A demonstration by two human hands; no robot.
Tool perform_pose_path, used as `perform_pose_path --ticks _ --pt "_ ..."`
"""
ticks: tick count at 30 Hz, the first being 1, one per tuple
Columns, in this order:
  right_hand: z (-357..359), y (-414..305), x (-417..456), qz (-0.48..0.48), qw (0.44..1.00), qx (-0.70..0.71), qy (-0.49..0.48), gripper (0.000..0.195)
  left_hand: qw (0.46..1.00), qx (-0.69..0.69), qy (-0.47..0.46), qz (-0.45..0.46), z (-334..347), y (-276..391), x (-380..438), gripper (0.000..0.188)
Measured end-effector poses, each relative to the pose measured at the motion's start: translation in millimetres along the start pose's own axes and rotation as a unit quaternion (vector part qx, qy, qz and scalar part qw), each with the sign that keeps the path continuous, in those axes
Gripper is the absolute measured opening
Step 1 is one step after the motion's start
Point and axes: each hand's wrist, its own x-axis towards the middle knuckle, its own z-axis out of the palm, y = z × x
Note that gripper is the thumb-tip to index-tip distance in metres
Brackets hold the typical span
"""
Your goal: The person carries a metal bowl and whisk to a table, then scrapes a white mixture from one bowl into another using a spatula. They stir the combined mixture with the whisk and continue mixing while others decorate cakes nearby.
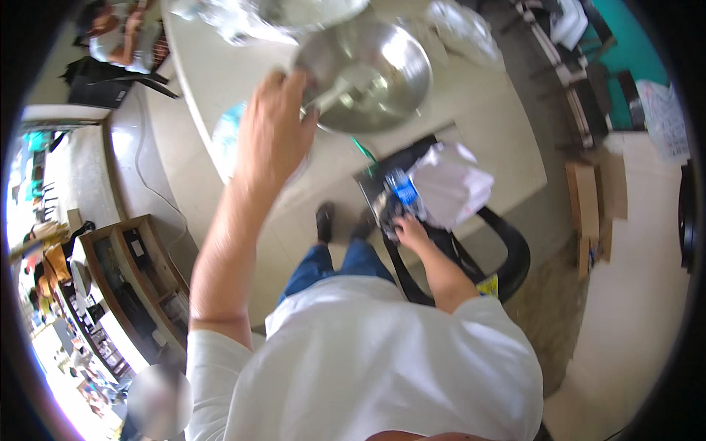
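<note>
My left hand is raised at the near left side of a wide stainless-steel bowl on the table. A pale-handled spoon or ladle runs from between its thumb and fingers into the bowl; motion blur softens the grip. Low on the right, my right hand touches a dark crumpled item on a black chair. Whether its fingers close on that item cannot be made out. Beside it lie a clear plastic bottle with a blue label and a white crumpled bag.
Another metal bowl and clear plastic bags stand farther back on the pale table. A green strip lies near the chair. A seated person is at upper left, above a wooden shelf unit. Cardboard stands right.
</note>
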Motion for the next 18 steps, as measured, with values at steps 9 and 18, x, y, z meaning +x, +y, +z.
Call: perform_pose_path --ticks 9,18 --pt "-51 -93 8 -0.168 0.986 -0.004 -0.02 0.016 0.944 -0.042 -0.085 -0.316 -82 -119 -218 0.046" --pt "-36 -248 6 -0.196 0.978 -0.067 0.019 0.022 0.771 -0.062 -0.329 -0.541 -9 -313 -464 0.059"
